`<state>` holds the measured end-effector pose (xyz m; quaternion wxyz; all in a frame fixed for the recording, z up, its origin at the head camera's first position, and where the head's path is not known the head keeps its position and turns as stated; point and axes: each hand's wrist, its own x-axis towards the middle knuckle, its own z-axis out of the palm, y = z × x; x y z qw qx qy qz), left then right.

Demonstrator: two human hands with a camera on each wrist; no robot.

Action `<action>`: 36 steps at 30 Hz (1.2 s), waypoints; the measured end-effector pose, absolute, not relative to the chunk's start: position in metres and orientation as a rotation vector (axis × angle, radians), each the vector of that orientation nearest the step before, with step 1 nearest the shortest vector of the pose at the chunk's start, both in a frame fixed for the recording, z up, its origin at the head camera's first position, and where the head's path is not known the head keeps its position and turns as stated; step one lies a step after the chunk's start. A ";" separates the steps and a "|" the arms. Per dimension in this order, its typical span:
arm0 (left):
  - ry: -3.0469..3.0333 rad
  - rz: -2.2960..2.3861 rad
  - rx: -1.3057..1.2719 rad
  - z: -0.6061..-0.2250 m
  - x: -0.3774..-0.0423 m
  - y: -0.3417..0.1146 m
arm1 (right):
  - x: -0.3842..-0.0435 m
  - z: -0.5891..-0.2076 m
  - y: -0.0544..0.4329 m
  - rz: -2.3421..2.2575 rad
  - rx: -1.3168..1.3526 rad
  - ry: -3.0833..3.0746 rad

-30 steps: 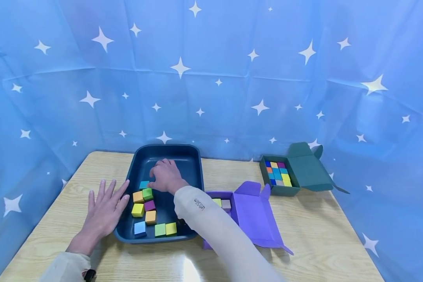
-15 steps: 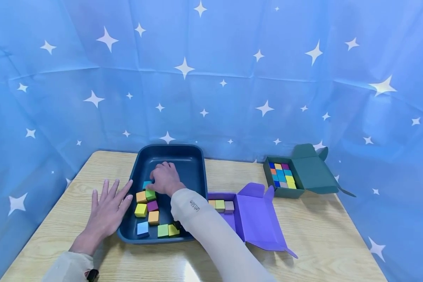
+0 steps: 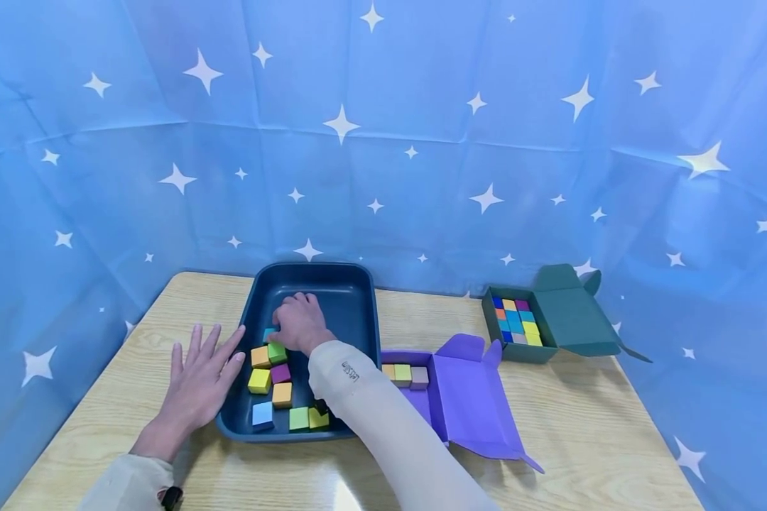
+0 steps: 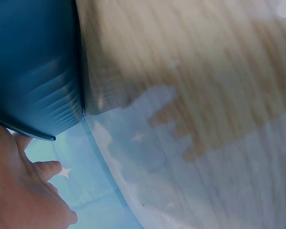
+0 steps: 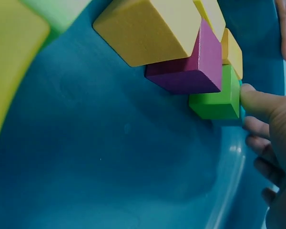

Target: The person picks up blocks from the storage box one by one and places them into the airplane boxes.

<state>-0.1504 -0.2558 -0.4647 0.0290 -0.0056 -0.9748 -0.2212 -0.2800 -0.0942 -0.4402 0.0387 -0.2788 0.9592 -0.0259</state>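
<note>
A deep blue tray (image 3: pixel 351 312) holds several coloured cubes along its left side and near edge. My right hand (image 3: pixel 302 325) reaches into it, thumb and fingers bent around a teal cube (image 3: pixel 268 335) that the hand partly covers. In the right wrist view the thumb (image 5: pixel 262 102) lies right beside a green cube (image 5: pixel 219 98). Close by are a purple cube (image 5: pixel 190 71) and an orange cube (image 5: pixel 150 31). My left hand (image 3: pixel 198 383) rests with fingers spread at the tray's left rim, holding nothing.
To the right of the tray, an open purple box (image 3: pixel 441 397) holds several cubes along its far side. Farther back stands an open green box (image 3: pixel 550 341) with rows of cubes. A blue star-patterned curtain (image 3: pixel 409 177) borders the wooden table (image 3: pixel 588 440).
The right hand has shifted slightly left in the tray, closer over the teal cube. The left hand stays at the rim. The head view has turned a little to the left.
</note>
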 end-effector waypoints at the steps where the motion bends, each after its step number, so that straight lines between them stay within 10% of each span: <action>1: -3.007 -0.685 -0.017 -0.465 -0.150 -0.256 | -0.281 -0.440 -0.094 -0.062 -0.851 2.945; 36: -3.025 -0.688 -0.006 -0.463 -0.150 -0.256 | -0.291 -0.401 -0.062 0.058 -0.988 2.985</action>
